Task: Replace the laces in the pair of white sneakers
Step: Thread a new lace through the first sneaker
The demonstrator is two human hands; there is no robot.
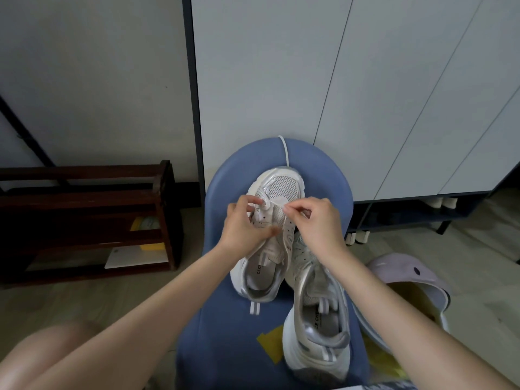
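Note:
Two white sneakers lie on a blue padded seat (225, 327). The left sneaker (270, 249) points away from me, its mesh toe at the far end. The right sneaker (318, 319) lies nearer, partly under my right forearm. My left hand (244, 226) holds the left side of the eyelet area, fingers curled at the front eyelets. My right hand (315, 220) pinches a white lace near the front eyelets. A white lace (284, 150) runs from behind the toe over the far edge of the seat.
A dark wooden shoe rack (92, 218) stands on the left with yellow and white items inside. White cabinet doors (365, 94) rise behind the seat. A lilac clog (405, 280) lies on the floor at the right. My bare knee (56, 358) is at the lower left.

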